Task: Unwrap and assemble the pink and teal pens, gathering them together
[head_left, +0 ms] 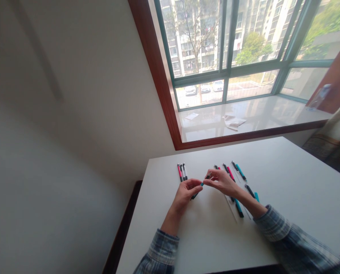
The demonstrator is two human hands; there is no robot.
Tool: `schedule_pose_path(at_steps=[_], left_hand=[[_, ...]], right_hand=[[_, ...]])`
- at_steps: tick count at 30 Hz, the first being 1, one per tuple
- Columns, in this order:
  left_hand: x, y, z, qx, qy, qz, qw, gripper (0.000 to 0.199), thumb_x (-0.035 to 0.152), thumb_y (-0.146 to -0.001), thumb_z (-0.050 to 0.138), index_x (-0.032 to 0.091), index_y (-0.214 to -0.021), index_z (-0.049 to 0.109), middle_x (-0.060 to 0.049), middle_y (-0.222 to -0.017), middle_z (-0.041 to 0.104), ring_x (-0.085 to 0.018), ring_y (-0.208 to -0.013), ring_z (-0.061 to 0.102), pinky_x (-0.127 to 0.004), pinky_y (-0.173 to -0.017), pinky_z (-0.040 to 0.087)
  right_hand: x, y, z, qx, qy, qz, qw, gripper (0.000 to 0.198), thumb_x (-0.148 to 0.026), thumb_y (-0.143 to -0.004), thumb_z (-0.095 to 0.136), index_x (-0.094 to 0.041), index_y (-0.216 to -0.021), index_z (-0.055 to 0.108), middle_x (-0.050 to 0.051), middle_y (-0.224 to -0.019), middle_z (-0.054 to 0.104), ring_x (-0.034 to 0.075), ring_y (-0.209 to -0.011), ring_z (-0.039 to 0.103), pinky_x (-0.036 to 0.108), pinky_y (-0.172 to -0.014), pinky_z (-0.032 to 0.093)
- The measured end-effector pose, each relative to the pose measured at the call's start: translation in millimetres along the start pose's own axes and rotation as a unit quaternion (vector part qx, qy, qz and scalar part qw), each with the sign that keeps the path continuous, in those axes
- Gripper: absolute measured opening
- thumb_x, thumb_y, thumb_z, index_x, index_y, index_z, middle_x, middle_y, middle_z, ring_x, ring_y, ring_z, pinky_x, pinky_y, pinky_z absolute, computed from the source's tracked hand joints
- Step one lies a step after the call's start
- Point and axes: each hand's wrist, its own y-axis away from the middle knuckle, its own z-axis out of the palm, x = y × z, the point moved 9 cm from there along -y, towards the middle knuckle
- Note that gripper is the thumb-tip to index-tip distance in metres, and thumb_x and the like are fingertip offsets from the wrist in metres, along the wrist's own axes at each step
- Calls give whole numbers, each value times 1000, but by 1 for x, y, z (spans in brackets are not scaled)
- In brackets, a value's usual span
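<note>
Above the white table (155,213), my left hand (184,195) pinches a teal pen barrel (202,184); its dark end shows below the palm. My right hand (223,182) is closed on a dark pen part (208,176), close to the barrel's upper end. Whether the two pieces touch is too small to tell. Beyond my left hand lie several pens side by side, among them a pink pen (179,172). Around my right hand are loose pen pieces: a teal barrel (240,172), a pink barrel (231,174), a dark piece (250,191) and thin clear refills. My right forearm partly hides them.
A wall (101,114) rises along the table's left side. Behind the table is a window sill (207,123) with a crumpled cloth (234,122), a paper (192,116) and a clear bottle (320,97). A curtain (334,131) hangs at the right.
</note>
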Motion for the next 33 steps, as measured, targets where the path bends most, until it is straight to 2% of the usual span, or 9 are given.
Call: schedule_pose_path(at_steps=[6,10,16,18,21,23,27,30,33], left_hand=[[-2,1,-1,9,10,-3,1000,37,39,-68,90,14,-92,78,-6,-85,71,-15,-77,59,-27,-74,43],[-1,2,-1,10,9,-4,1000,36,39,-67,90,14,-91,78,-5,-82,69,-14,-74,57,-26,-71,41],[-3,0,-3,15,2,-8,1000,36,38,-66,91,16,-91,78,-5,-84,70,-14,-76,58,-26,-72,42],[-3,0,-4,18,3,-5,1000,35,38,-67,91,16,-91,78,-5,-85,71,-15,-78,59,-26,-73,42],[-3,0,-6,26,-2,-1,1000,36,39,-67,90,16,-92,79,-5,-85,71,-15,-79,59,-26,-73,42],[-3,1,-5,27,-4,-2,1000,36,38,-66,91,16,-91,79,-5,-85,71,-15,-78,59,-26,-73,42],[-1,1,-1,14,-7,-9,1000,35,37,-66,91,15,-91,79,-5,-84,72,-15,-76,59,-26,-73,42],[0,1,-1,11,-8,-6,1000,34,37,-68,90,15,-91,79,-5,-84,72,-15,-76,59,-25,-72,42],[1,1,-2,19,-6,-1,1000,32,35,-68,89,15,-90,79,-5,-85,73,-15,-77,60,-25,-73,42]], right_hand=[[-12,1,-5,-7,-48,-30,998,34,-46,-91,69,-23,-116,66,8,-111,70,21,-95,67,34,-82,55],[-14,0,-8,-8,-66,-45,997,28,-46,-94,64,-22,-107,71,8,-110,70,21,-96,65,33,-83,54],[-5,0,-9,15,-18,-21,1000,30,-49,-88,71,-20,-89,67,4,-88,66,18,-81,63,31,-75,54],[-6,0,-10,15,-24,-20,999,29,-48,-88,72,-20,-95,66,4,-92,66,18,-83,63,31,-75,54],[-11,1,-8,-6,-53,-36,998,31,-46,-91,69,-22,-110,67,7,-108,67,20,-96,64,31,-79,54],[-12,1,-7,-15,-52,-41,998,29,-47,-92,66,-22,-108,69,7,-108,67,21,-96,64,31,-80,54],[-4,0,-9,5,-17,-9,1000,30,-49,-89,70,-19,-88,68,5,-90,67,19,-84,63,30,-72,52],[-1,0,-8,1,-30,4,1000,31,-48,-87,73,-21,-101,68,6,-99,67,20,-88,64,30,-72,53],[-8,0,-6,-20,-64,-19,998,31,-47,-89,70,-23,-108,69,7,-108,67,21,-96,64,30,-77,53]])
